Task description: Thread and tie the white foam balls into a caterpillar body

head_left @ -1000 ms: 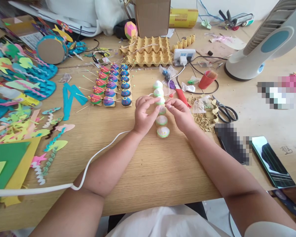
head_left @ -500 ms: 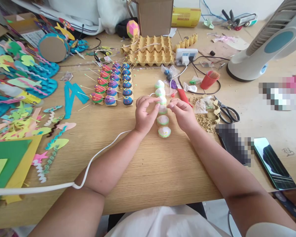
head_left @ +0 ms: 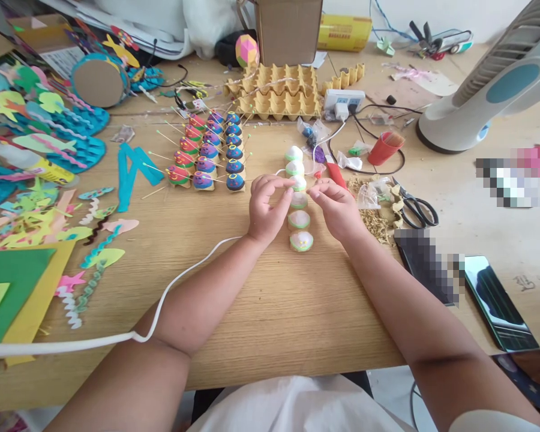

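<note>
A column of white domed egg-carton cups with green rims runs away from me on the table. The nearest cup has small yellow marks on its front. Over the middle of the column, my left hand pinches thumb against fingers from the left side. Opposite it, my right hand is also closed in a pinch. A small gap separates the two sets of fingertips. Whatever either pinch holds is too small to make out.
Rows of painted cups with thin sticks stand left of centre. Paper cut-outs cover the left side. Scissors, a red cup, a phone and a white fan are on the right. A white cable crosses my left arm.
Both hands keep nearly the same pinched pose over the white cups. The whole view has shifted slightly.
</note>
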Available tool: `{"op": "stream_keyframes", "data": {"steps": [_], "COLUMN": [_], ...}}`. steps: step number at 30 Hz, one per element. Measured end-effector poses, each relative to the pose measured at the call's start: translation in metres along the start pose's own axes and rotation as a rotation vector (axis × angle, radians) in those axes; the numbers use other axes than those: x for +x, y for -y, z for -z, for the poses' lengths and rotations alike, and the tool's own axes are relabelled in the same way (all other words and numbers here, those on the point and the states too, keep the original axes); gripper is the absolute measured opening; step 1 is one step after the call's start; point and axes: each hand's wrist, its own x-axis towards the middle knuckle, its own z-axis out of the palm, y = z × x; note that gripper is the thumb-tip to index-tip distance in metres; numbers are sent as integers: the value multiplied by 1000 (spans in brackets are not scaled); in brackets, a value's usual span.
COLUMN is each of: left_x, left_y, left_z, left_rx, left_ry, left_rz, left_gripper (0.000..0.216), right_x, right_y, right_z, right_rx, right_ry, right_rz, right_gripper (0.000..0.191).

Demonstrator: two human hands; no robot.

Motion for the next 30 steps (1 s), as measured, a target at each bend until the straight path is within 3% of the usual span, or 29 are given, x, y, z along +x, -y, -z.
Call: {"op": "stream_keyframes", "data": {"steps": [8, 30], "left_x": [2, 2], "left_y": [-3, -10], "left_z": [2, 2], "left_rx": [-6, 6], "left_ry": [47, 91], "left_rz": [41, -13], "left_gripper": [24, 23], "right_x": [0, 1], "right_y": [-3, -5], "right_z": [0, 2], "right_rx": [-10, -77], "right_ry": [-15, -40], "right_rz": [3, 28], "right_gripper": [47, 56]}}
